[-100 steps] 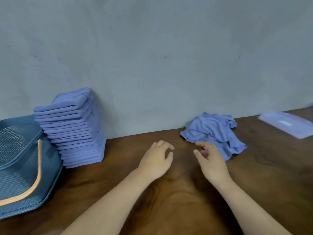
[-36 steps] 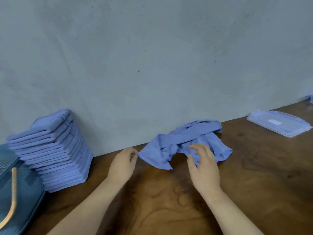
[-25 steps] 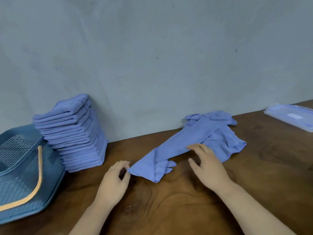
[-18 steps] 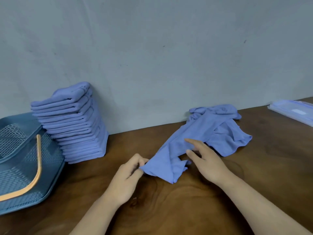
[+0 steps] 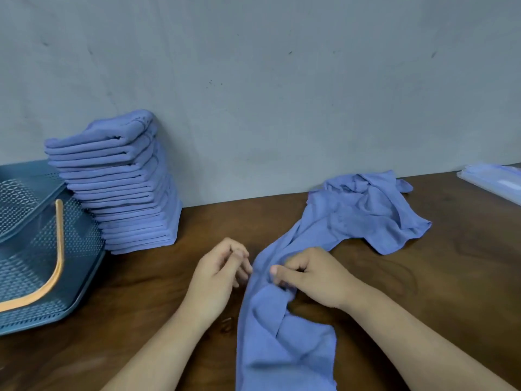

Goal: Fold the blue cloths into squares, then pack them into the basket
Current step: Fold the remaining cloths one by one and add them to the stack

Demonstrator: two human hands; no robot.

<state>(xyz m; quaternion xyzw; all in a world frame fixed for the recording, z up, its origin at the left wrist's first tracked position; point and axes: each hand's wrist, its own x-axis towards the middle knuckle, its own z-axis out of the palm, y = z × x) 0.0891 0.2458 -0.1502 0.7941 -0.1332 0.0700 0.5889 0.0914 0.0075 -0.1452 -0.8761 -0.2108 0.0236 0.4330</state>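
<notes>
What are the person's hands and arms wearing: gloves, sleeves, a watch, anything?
Nothing visible. The left hand and right hand are bare, with no gloves or rings in view. Both forearms are uncovered to the frame edge: no sleeves, watch, bands or markings show.

Dark brown wood-grain table [image 5: 141,306], backed right up against a grey wall [image 5: 282,94]. Far left sits a blue mesh basket [image 5: 84,241] with an orange handle [image 5: 59,235], and a tall stack of folded blue cloths [image 5: 112,187] is just beside it. A loose blue cloth [image 5: 284,351] trails from a rumpled heap at back right to the near edge. There's a flat clear plastic container [image 5: 493,183] at far right.
</notes>
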